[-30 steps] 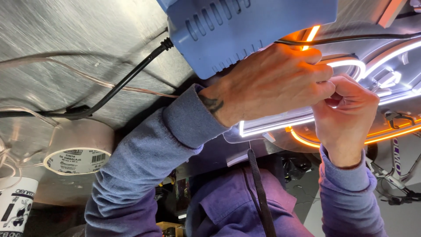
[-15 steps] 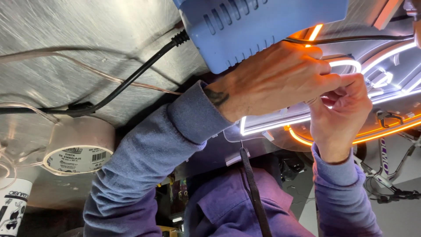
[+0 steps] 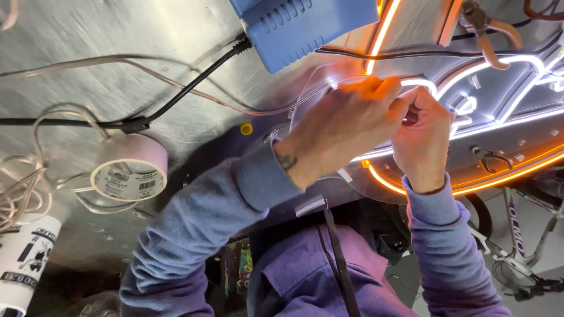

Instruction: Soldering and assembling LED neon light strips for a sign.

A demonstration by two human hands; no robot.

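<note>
Both hands, left hand and right hand, pinch the crowded neon tubing.

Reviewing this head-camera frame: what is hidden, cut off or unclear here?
- What the fingers pinch: the left hand covers the right hand where they meet on the lit sign.
- Blue box: cut by the top edge.
- White tube: cut by the left and bottom edges.
- Tape roll label: too small.
</note>
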